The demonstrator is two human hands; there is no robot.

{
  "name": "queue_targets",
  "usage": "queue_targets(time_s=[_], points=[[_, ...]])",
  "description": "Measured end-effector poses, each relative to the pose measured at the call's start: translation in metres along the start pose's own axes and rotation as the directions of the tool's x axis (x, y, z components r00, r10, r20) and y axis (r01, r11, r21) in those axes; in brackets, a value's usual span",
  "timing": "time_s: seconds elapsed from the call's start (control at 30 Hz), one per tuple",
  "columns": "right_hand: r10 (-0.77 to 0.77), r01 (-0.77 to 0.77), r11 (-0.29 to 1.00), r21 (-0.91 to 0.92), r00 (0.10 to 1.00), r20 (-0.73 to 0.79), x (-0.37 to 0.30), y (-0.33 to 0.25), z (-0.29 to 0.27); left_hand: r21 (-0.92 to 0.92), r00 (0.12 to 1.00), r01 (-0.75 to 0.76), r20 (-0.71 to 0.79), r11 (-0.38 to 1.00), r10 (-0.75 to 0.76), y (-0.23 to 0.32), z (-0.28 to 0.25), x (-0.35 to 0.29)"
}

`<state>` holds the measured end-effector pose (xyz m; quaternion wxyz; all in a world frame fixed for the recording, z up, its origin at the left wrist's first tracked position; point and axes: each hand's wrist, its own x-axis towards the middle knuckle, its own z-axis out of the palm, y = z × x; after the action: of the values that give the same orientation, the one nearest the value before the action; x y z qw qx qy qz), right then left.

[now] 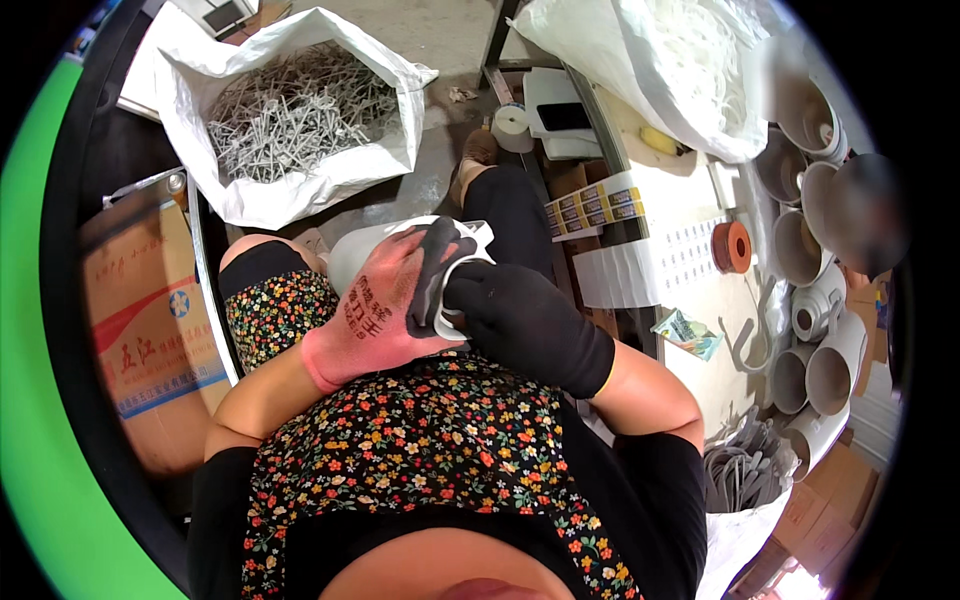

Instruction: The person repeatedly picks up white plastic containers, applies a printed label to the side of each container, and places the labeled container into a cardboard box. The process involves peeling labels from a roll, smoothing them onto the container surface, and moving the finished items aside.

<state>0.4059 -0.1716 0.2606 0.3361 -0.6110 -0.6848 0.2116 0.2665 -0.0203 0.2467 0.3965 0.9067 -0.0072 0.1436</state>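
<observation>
Much of the white plastic fitting held over a seated person's lap is hidden behind gloves, so its full shape cannot be made out; only a smooth, rounded, pale body shows at the upper left and a thin white edge at the right. The left hand, in a pink-backed glove with dark grey coated fingers, is wrapped over the top of the fitting, its fingers curled down across the front. The right hand, in an all-black glove, presses in from the right, closed against the same piece, the two hands touching over it. Whether something small is pinched between the right fingers cannot be told. The fitting sits just above the knees, in front of a floral-print dress, well clear of the tabletop at the right. On that tabletop lie sheets of labels, an orange roll of tape and, along the far edge, a cluster of white cup-shaped pipe fittings, partly blurred and cut off by the lens rim. On the floor ahead stands an open white sack of grey metal clips; a cardboard box sits at the left, half in shadow.
</observation>
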Motion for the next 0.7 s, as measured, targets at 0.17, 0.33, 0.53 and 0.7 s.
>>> queue_targets(time_s=[0.17,0.33,0.53,0.7], points=[[-0.043,0.082,0.982,-0.171,0.974,0.221,-0.004,-0.010,0.003,-0.034,0.998,-0.056,0.002,0.998,0.056,-0.005,-0.008,-0.010],[-0.207,0.301,0.931,-0.207,0.901,0.381,-0.019,0.005,0.015,0.012,0.946,-0.269,0.194,0.963,0.261,0.000,-0.015,-0.002],[-0.194,0.239,0.948,-0.209,0.957,0.214,-0.013,-0.007,0.010,-0.054,0.964,-0.223,0.136,0.973,0.229,0.016,-0.018,0.006],[-0.111,0.137,0.977,-0.163,0.981,0.159,-0.026,-0.012,0.019,-0.110,0.962,-0.183,0.185,0.977,0.201,0.012,-0.011,-0.005]])
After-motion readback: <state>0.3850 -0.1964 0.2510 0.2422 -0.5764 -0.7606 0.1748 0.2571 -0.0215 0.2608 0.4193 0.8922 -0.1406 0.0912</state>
